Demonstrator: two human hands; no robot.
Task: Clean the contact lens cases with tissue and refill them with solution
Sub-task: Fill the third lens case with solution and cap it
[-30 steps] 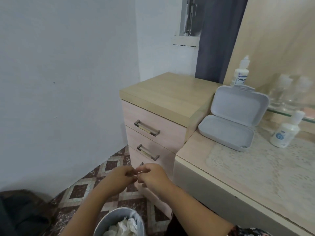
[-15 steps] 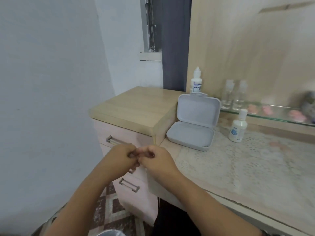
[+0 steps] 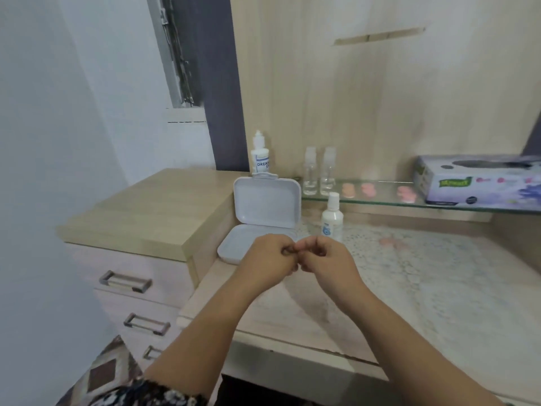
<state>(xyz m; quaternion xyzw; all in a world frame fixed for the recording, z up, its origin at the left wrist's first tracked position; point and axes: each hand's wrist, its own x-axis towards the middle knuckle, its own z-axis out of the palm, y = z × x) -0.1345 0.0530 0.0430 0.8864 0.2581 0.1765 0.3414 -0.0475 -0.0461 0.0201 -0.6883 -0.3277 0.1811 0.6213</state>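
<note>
I see both hands up in front of me, over the near edge of the desk point(image 3: 439, 288). The left hand point(image 3: 268, 259) and the right hand point(image 3: 328, 259) meet at the fingertips. The fingers of both hands are curled in, and they seem to pinch something very small between them, but it is too small and too hidden for me to say what it is. Just behind the hands lies an open white box point(image 3: 263, 206), with its lid standing up. A small white solution bottle point(image 3: 332, 218) stands just beside the box, on the lacy cover of the desk. A bigger bottle with a blue label point(image 3: 260, 155) stands behind the lid of the box. Above the desk is a glass shelf point(image 3: 380, 200). On it I count 2 clear little bottles point(image 3: 319, 171), side by side. Next to them are pink lens cases point(image 3: 367, 189), lying flat on the glass; they are blurry, so I cannot tell if their caps are on. At the far right end of the shelf sits a tissue box point(image 3: 480, 181). One more pink thing point(image 3: 390, 243) lies on the desk itself, too blurry to name. To the left is a drawer unit point(image 3: 140, 224) with metal handles.
</note>
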